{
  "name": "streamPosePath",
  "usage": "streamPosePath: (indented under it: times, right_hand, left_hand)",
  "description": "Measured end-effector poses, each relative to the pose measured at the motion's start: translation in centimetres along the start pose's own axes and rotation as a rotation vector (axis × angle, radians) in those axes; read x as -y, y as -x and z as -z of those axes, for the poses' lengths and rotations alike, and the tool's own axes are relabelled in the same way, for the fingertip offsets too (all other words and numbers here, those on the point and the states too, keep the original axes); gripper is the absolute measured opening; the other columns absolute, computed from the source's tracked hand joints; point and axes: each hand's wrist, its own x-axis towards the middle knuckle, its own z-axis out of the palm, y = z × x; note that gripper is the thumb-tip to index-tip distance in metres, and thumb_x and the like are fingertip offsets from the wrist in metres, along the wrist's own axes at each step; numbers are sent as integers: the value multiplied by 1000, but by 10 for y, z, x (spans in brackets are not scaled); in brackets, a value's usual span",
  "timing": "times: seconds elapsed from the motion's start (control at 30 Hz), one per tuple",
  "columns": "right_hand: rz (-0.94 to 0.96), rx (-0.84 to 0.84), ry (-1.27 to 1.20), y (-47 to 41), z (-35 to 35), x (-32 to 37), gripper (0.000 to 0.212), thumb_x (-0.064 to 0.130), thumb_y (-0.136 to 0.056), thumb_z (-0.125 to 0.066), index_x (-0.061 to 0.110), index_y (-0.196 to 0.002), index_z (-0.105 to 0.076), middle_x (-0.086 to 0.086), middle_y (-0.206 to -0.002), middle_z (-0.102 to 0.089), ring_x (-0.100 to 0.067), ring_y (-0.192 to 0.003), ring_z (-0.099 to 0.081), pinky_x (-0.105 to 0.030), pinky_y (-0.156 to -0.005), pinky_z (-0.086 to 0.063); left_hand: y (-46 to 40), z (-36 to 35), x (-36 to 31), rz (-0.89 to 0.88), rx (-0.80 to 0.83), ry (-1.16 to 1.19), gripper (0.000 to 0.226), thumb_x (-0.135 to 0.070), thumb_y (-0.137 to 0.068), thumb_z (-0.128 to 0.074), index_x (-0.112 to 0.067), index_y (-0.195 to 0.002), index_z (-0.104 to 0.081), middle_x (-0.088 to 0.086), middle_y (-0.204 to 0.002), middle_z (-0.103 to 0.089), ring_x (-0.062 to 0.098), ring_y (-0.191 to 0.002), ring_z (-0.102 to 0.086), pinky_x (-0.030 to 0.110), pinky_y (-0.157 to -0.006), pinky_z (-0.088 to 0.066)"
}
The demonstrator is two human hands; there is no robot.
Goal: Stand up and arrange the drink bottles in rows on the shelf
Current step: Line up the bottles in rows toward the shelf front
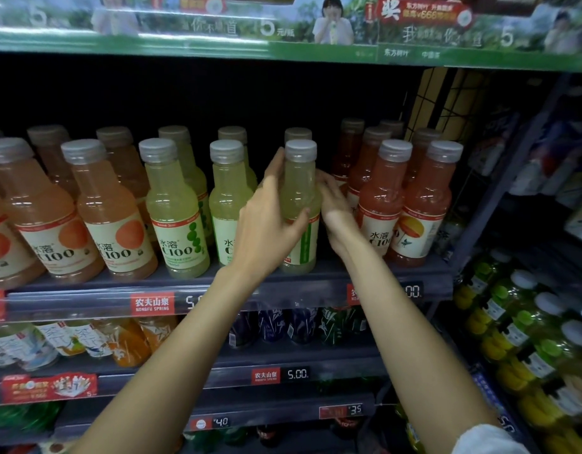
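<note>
Left hand (272, 221): grips upright pale-green plastic drink bottle (300, 204) on dark shelf (315, 283).
Right hand (335, 204): fingers relaxed, touching its far side.

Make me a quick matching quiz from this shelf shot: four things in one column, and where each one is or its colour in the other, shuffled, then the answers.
Things:
1. lime-green bottle
2. orange bottles
3. pink-red bottles
4. red brand tag

Matches:
A. right end of the shelf
B. on the shelf's front edge
C. between the left hand and right hand
D. left part of the shelf

Pairs: 1-C, 2-D, 3-A, 4-B
</note>
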Motion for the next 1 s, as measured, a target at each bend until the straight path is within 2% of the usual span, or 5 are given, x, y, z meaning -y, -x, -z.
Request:
streamPosePath:
  times: [0.3, 0.43, 0.57, 0.77, 1.0]
  right_hand:
    - [9, -25, -111, 7, -13, -9, 43, 39, -102, -28, 23, -140, -40, -6, -137, -51, -19, -124, -51, -41, -105, -41]
    - [62, -89, -24, 17, -15, -6, 44, 39, -103, -26, 22, -141, -40, 3, -138, -48, -12, -126, -46, -32, -107, -38]
    - [380, -119, 258, 37, -1, 1, 43, 42, -94, -38, 21, -128, -54, 9, -123, -48, -10, -122, -43, -25, -104, -35]
    - [284, 146, 349, 38, 10, 25, 39, 26, -86, -65, 15, -121, -55, 9, -111, -61, -1, -104, -56, -15, -88, -44]
    - [319, -66, 623, 38, 4, 36, 55, 48, -69, -78, 18, -108, -52, 3, -106, -59, -13, -95, -56, -28, -80, -47]
  left_hand:
    - [37, 22, 29, -83, -290, -122, 47, -4, -87, -62, -4, -132, -48, 9, -127, -56, 21, -119, -50, 38, -98, -45]
    - [41, 31, 39, -46, -343, -212, 43, -4, -85, -63, -3, -126, -53, 12, -125, -56, 22, -120, -45, 18, -104, -30]
    - [44, 39, 45, 29, -330, -216, 50, -10, -87, -63, -2, -134, -46, 15, -135, -47, 25, -126, -41, 24, -107, -30]
    - [40, 35, 49, 73, -220, -233, 70, -21, -90, -64, -3, -146, -26, 15, -147, -35, 25, -135, -34, 14, -107, -20]
    - [37, 27, 50, 44, -203, -242, 76, -14, -88, -67, -4, -148, -22, 14, -147, -39, 25, -130, -39, 12, -104, -20]
